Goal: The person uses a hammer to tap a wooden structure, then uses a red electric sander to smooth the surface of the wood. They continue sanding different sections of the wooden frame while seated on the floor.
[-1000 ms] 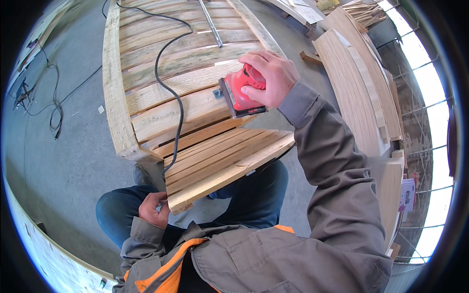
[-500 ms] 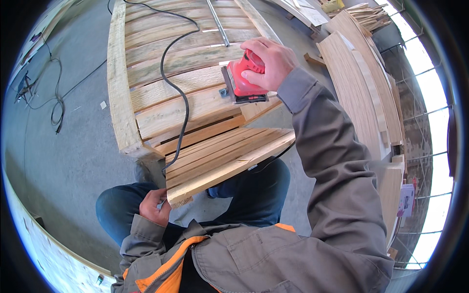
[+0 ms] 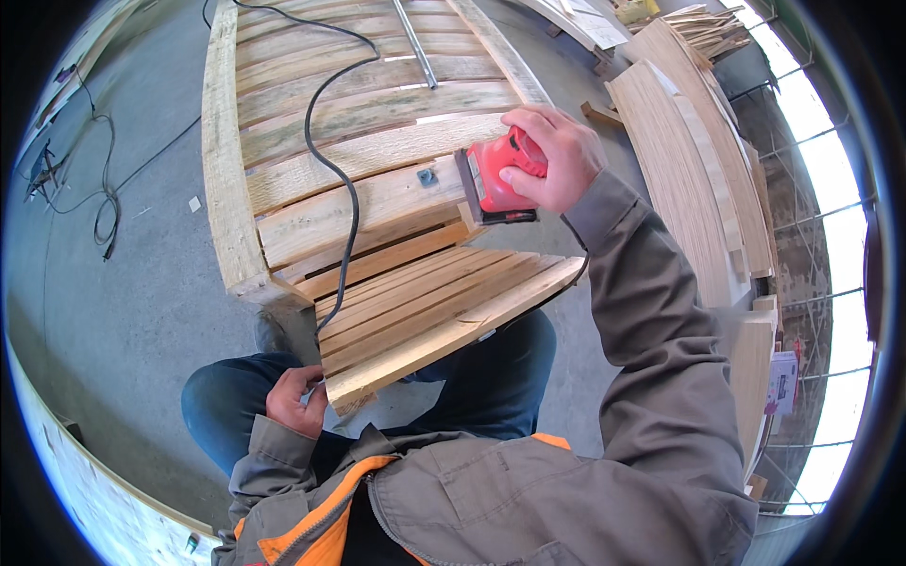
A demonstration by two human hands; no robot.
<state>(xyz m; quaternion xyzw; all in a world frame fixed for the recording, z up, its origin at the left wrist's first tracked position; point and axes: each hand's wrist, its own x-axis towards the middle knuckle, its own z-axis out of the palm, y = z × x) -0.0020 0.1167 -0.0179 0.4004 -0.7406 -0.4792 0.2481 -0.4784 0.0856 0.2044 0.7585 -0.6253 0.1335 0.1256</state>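
L hand (image 3: pixel 296 401) at near-L corner of slatted tan-wood panel (image 3: pixel 444 307), can't tell if gripping. Black cable (image 3: pixel 356 217) crosses long pale-wood slatted frame (image 3: pixel 396 104). Boxy red sander (image 3: pixel 500 179), nr frame's R edge, grasped in R hand (image 3: pixel 562 160).

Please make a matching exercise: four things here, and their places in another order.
1. Red plastic sander
2. Long black cable
3. Straight silver metal bar
4. Left hand

A. On the pale wooden frame only
B. At the slatted wooden panel's near left corner
C. In the right hand
D. Curving over frame and panel

Pairs: 1-C; 2-D; 3-A; 4-B
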